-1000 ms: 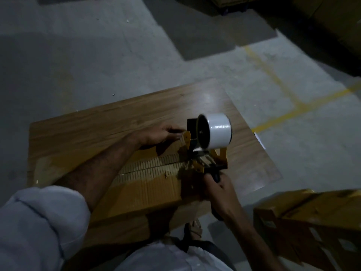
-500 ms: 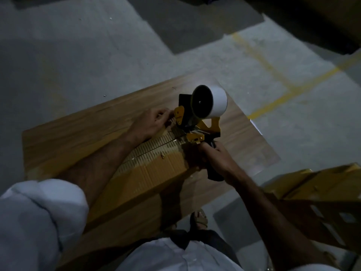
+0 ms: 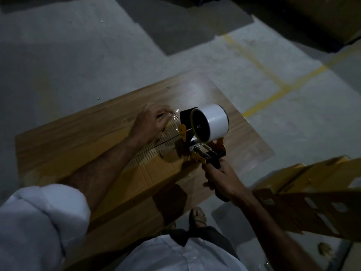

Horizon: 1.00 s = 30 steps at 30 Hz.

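Step, prob.: starting a tape strip on cardboard box, lying on wooden table; R hand grasps handle of tape dispenser at box's far end; L hand by loose tape, blurred, can't tell grip; next: press end down, drag dispenser along seam.

1. The left arm is reaching forward out of a rolled-up white sleeve, its bare forearm running diagonally up and to the right.
2. The left hand is showing blurred, back upward and fingers curling inward; whether they are pinching anything cannot be told.
3. The right arm is extending from the lower right toward the centre, forearm bare.
4. The right hand is wrapping fingers and thumb round the black handle of the tape dispenser.
5. The hands are working near each other, not touching.
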{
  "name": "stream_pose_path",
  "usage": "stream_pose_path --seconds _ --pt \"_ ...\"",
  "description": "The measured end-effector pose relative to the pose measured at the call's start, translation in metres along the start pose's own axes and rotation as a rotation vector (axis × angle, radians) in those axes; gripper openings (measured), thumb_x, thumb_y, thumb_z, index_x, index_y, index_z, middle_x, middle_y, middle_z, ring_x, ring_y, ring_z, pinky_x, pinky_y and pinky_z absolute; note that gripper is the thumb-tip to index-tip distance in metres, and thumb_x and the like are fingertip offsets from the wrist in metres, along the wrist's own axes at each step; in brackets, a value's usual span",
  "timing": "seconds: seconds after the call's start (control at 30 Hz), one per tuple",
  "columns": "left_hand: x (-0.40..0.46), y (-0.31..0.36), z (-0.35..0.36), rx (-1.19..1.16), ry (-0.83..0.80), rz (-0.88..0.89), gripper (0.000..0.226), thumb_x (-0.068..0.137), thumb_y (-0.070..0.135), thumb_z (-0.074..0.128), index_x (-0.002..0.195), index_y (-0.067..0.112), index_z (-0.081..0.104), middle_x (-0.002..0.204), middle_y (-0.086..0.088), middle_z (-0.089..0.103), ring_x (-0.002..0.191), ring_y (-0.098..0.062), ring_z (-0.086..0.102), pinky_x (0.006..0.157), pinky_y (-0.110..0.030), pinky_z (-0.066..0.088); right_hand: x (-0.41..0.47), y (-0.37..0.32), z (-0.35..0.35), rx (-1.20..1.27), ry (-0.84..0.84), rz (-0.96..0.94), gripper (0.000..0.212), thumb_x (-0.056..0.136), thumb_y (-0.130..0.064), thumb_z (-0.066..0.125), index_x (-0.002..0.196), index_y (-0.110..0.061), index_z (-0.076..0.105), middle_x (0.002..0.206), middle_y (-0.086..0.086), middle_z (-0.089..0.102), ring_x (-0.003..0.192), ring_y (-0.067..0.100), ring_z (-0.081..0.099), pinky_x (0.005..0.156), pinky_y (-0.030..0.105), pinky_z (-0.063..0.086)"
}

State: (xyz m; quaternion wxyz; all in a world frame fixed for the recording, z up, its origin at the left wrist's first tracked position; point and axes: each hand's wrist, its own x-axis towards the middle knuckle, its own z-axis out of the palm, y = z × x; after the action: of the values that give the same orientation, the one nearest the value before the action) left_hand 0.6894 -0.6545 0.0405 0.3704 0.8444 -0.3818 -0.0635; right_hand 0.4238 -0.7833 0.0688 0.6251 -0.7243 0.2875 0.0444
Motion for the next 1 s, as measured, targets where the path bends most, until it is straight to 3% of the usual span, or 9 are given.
stream_pose_path --seconds 0.07,0.1,0.2,0.3,0.4,0.6,0.77,0.87,1.0 --pt "-0.012 0.005 0.003 0.008 -0.137 0.143 0.035 0.102 0.022 0.061 0.136 0.025 0.066 0.149 0.003 0.058 0.145 -0.019 0.044 0.124 -0.054 0.028 0.001 0.000 -0.001 0.018 0.017 0.003 0.018 0.107 -0.010 0.049 0.092 -0.008 0.059 0.069 0.007 0.050 0.060 0.020 0.054 0.071 0.048 0.059" --pt "-0.021 0.007 0.003 0.032 -0.224 0.188 0.043 0.103 0.028 0.056 0.147 0.026 0.056 0.160 0.003 0.045 0.153 -0.016 0.030 0.126 -0.051 0.023 0.002 -0.001 -0.001 0.026 0.027 0.012 0.020 0.107 -0.012 0.049 0.090 -0.008 0.059 0.070 0.005 0.054 0.063 0.021 0.057 0.072 0.044 0.060" --pt "-0.046 0.014 0.006 0.240 -0.398 0.309 0.099 0.092 0.082 0.045 0.166 0.031 0.006 0.173 0.007 -0.004 0.157 -0.004 -0.016 0.129 -0.045 0.002 0.003 0.000 -0.001 0.060 0.060 0.022 0.020 0.107 -0.014 0.050 0.093 -0.006 0.061 0.074 0.003 0.065 0.066 0.018 0.063 0.064 0.030 0.058" --pt "-0.061 0.024 0.014 0.370 -0.404 0.341 0.141 0.065 0.103 0.048 0.164 0.025 -0.015 0.173 0.001 -0.017 0.157 -0.014 -0.021 0.128 -0.048 -0.004 0.001 0.005 0.006 0.058 0.069 -0.022 0.028 0.106 -0.010 0.048 0.079 -0.010 0.056 0.060 -0.004 0.055 0.054 0.014 0.051 0.052 0.028 0.047" --pt "-0.063 0.026 0.017 0.344 -0.370 0.355 0.132 0.072 0.100 0.042 0.164 0.024 -0.015 0.173 -0.002 -0.016 0.158 -0.016 -0.019 0.130 -0.051 0.003 -0.001 0.007 0.007 0.071 0.051 -0.051 0.030 0.105 -0.008 0.048 0.077 -0.016 0.050 0.058 -0.007 0.045 0.051 0.012 0.040 0.049 0.029 0.038" --pt "-0.067 0.025 0.021 0.388 -0.421 0.331 0.119 0.084 0.085 0.051 0.163 0.028 -0.018 0.169 -0.002 -0.028 0.157 -0.022 -0.023 0.129 -0.050 -0.003 -0.031 0.025 0.005 0.037 0.085 -0.099 0.024 0.093 -0.026 0.051 0.071 -0.016 0.051 0.057 -0.004 0.043 0.049 0.014 0.039 0.047 0.033 0.036" --pt "-0.078 0.032 0.022 0.447 -0.368 0.427 0.094 0.094 0.075 0.039 0.164 0.033 -0.008 0.156 0.018 -0.048 0.143 -0.005 -0.045 0.114 -0.024 -0.034 -0.047 0.031 0.001 -0.014 0.098 -0.142 0.038 0.092 -0.029 0.052 0.082 0.007 0.051 0.062 0.003 0.046 0.054 0.021 0.041 0.052 0.038 0.036" --pt "-0.079 0.034 0.025 0.527 -0.429 0.400 0.083 0.096 0.078 0.017 0.163 0.036 -0.010 0.165 0.008 -0.035 0.152 -0.014 -0.035 0.119 -0.035 -0.029 -0.056 0.039 -0.002 -0.022 0.107 -0.112 0.041 0.097 -0.025 0.054 0.085 0.015 0.051 0.064 0.010 0.046 0.056 0.025 0.039 0.056 0.042 0.035" --pt "-0.078 0.040 0.031 0.597 -0.452 0.352 0.072 0.103 0.069 0.014 0.163 0.033 -0.003 0.171 -0.005 -0.019 0.158 -0.023 -0.020 0.128 -0.049 -0.010 -0.072 0.053 -0.012 -0.012 0.110 -0.064 0.038 0.101 -0.021 0.055 0.088 0.015 0.052 0.066 0.009 0.046 0.058 0.024 0.040 0.059 0.042 0.035"
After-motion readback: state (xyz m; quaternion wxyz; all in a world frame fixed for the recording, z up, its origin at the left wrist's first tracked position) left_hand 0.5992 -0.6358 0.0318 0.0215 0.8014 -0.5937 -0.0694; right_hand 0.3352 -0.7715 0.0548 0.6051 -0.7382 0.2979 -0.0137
